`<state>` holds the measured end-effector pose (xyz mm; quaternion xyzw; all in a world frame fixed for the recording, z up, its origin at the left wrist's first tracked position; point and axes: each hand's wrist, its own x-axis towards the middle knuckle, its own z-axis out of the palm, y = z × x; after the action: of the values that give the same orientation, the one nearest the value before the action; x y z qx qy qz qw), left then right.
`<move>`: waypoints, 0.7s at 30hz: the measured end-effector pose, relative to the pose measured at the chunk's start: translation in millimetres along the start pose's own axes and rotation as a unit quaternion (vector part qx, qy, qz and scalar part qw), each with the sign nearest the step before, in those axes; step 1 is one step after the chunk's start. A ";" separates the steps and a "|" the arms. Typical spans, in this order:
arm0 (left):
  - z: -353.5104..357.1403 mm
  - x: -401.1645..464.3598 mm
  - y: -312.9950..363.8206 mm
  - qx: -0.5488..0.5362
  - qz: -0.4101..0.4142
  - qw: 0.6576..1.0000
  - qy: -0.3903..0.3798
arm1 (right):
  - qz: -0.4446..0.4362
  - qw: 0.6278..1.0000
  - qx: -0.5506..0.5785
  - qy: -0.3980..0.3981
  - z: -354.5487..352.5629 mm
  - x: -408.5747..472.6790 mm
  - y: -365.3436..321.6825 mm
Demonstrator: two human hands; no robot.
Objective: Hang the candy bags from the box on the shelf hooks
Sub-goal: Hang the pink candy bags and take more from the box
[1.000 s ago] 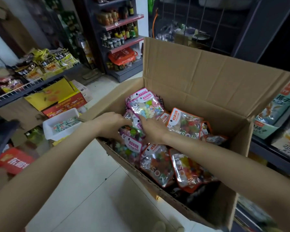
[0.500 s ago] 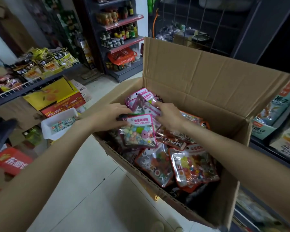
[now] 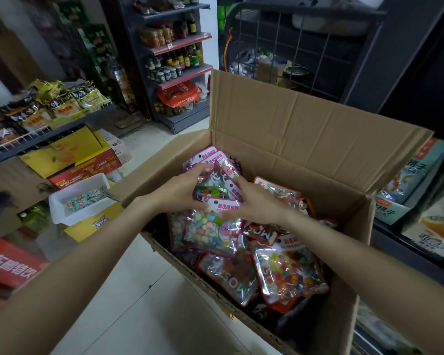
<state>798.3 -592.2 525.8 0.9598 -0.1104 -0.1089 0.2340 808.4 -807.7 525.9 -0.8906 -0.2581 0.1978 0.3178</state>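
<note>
Both hands are inside the open cardboard box (image 3: 305, 139), gathering a small stack of pink-edged candy bags (image 3: 217, 190) that sits toward the box's 10 o'clock corner. The left hand (image 3: 180, 190) comes at the stack from 9 o'clock, its fingers (image 3: 200, 170) curled over the top edge of the uppermost bags and its thumb under the lower ones, so it grips the bundle. The right hand (image 3: 254, 201) closes in from 3 o'clock; its fingers lie spread against the bags' right side and its thumb presses near the white header of the front bag (image 3: 213, 226), steadying more than clamping.

The front bag hangs from the stack with its long axis running from 12 to 6 o'clock, header and hang hole at the top, candy pouch drooping toward the person. The headers lie right between the two thumbs, about equally near each hand.

More bags with orange edges (image 3: 290, 272) lie loose in the box at 5 o'clock, untouched. No hooks are plainly visible; the wire shelf (image 3: 23, 142) at 9 o'clock holds other snacks. Judging from this, lifting the bundle means drawing it straight up, headers leading.
</note>
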 end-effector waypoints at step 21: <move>-16.6 -7.3 87.1 -0.206 0.117 0.970 0.054 | -0.076 0.931 0.074 0.349 -52.2 -114.1 13.3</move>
<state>781.6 -658.7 582.5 0.8757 -0.1848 -0.0493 0.4434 749.8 -907.6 576.0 -0.8553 -0.1828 -0.1314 0.4668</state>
